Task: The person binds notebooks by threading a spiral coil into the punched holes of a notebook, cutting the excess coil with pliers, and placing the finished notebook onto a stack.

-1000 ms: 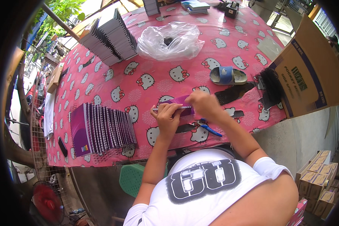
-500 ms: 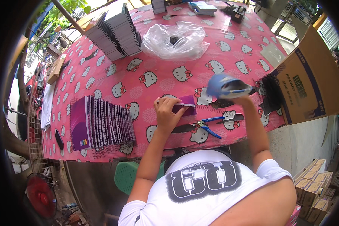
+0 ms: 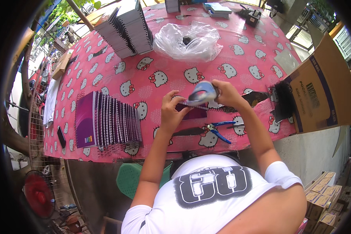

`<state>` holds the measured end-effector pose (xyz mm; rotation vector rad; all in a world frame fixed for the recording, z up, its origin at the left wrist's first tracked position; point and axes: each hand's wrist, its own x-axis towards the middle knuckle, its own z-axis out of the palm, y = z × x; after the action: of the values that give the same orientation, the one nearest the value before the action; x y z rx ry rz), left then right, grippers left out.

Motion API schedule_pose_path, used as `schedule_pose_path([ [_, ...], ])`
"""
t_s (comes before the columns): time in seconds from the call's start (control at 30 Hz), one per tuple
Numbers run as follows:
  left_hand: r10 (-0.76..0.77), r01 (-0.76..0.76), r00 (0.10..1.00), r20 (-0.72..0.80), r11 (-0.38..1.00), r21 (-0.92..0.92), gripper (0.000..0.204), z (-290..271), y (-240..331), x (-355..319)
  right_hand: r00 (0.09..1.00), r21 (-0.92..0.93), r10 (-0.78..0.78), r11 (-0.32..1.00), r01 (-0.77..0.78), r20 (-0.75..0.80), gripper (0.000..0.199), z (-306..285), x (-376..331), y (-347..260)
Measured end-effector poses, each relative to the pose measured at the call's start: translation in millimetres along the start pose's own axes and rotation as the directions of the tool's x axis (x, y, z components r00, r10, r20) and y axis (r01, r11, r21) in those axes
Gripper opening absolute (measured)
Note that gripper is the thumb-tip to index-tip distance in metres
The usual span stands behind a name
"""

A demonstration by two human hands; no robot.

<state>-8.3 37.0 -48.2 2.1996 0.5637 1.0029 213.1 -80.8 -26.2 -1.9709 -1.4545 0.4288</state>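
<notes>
My left hand (image 3: pixel 171 114) pinches the edge of a small purple notebook (image 3: pixel 197 113) lying on the table in front of me. In my right hand (image 3: pixel 226 93) is a blue-and-grey rounded object with a hollow opening (image 3: pixel 202 93), blurred; its kind is unclear. It hangs over the notebook's bound edge, close to the left fingertips; whether it touches is hard to see. A dark wire coil (image 3: pixel 227 109) stretches rightward from that edge. Just nearer to me lie blue-handled pliers (image 3: pixel 219 135) with their handles spread.
A fanned row of purple notebooks (image 3: pixel 85 123) lies at left, beside a phone (image 3: pixel 61 138). Farther back are tall stacks of spiral notebooks (image 3: pixel 123 33) and a clear plastic bag (image 3: pixel 187 43). At right, a cardboard box (image 3: pixel 321 87) lies tipped with black coils (image 3: pixel 281 99) at its mouth.
My right hand has brought the blue-and-grey object leftward to the notebook's bound edge. My left hand stays on the notebook. The whole view has shifted slightly.
</notes>
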Motion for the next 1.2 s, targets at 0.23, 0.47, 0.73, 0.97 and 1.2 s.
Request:
schedule_pose_path([
  [0.23, -0.222, 0.201, 0.975, -0.012, 0.905, -0.376, 0.030, -3.7, -34.3, -10.7, 0.999, 0.121, 0.045, 0.992, -0.044, -0.001, 0.047, 14.6, 12.7, -9.1],
  [0.47, -0.341, 0.325, 0.934, 0.105, 0.694, -0.642, 0.034, -9.9, -51.6, -17.2, 0.984, -0.197, 0.121, 0.969, -0.146, -0.132, 0.038, 13.3, 11.4, -24.8],
  [0.73, -0.332, 0.382, 0.914, 0.233, 0.512, -0.770, 0.025, -8.8, -56.6, -16.3, 0.866, -0.706, -0.139, 0.647, -0.288, -0.481, 0.046, -11.8, -65.1, 41.5],
  [0.97, -0.131, -0.001, 0.973, -0.191, 0.823, -0.568, 0.022, -3.4, 0.8, -3.2, 0.979, -0.323, -0.146, 0.942, 0.093, -0.142, 0.059, 70.5, -150.3, -3.6],
  [1.2, 0.149, -0.212, 0.933, -0.327, 0.963, -0.166, 0.026, -27.0, 58.6, -7.6, 0.891, 0.072, -0.265, 0.947, 0.312, -0.370, 0.045, 5.5, -94.5, -117.2],
])
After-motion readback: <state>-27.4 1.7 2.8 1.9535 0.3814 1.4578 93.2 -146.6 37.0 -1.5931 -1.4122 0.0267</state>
